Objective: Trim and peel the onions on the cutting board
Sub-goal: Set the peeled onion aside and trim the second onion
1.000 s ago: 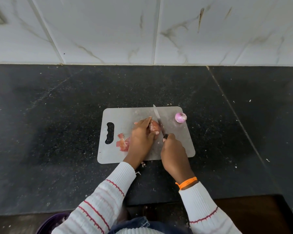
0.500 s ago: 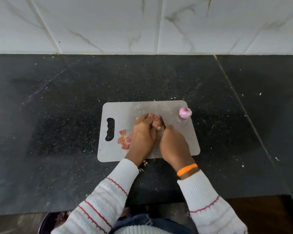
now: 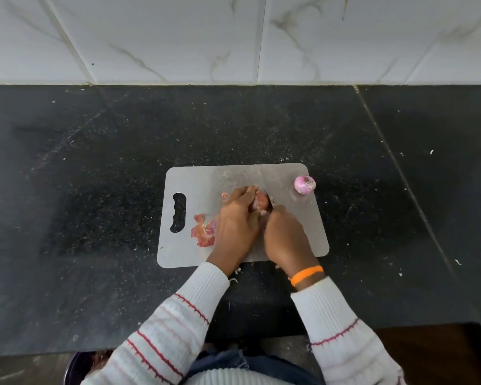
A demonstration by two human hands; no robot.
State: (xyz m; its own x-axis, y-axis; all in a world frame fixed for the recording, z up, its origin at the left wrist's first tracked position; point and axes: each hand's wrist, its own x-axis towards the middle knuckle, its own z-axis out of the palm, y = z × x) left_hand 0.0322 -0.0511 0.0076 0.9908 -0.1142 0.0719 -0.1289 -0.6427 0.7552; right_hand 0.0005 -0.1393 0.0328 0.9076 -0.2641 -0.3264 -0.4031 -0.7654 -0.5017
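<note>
At the centre of the frame the left hand (image 3: 238, 220) curls over an unpeeled reddish onion (image 3: 260, 204), its fingers wrapped round it and holding it down on the cutting board (image 3: 195, 184). Just to the right, touching it, the right hand (image 3: 285, 237) is closed in a fist with its knuckles at the onion's lower right side; the fist hides what it holds, though a thin grey line that may be a knife blade (image 3: 262, 182) runs up the board from the onion, too faint to be sure of. An orange band (image 3: 306, 275) circles the right wrist, and both arms wear white sleeves (image 3: 175, 326) with thin red stripes. Left of the left hand, a small heap of reddish onion skins (image 3: 203, 230) lies on the board, near its handle slot (image 3: 179, 212). At the board's upper right corner, well apart from the hands, a peeled purple onion (image 3: 305, 185) sits at the edge. The grey board lies on a dark speckled countertop (image 3: 95, 190) dotted with pale scraps. White marbled wall tiles (image 3: 178, 37) fill the top of the frame. At the lower left edge, the rim of a dark purple container (image 3: 75, 368) shows below the counter.
</note>
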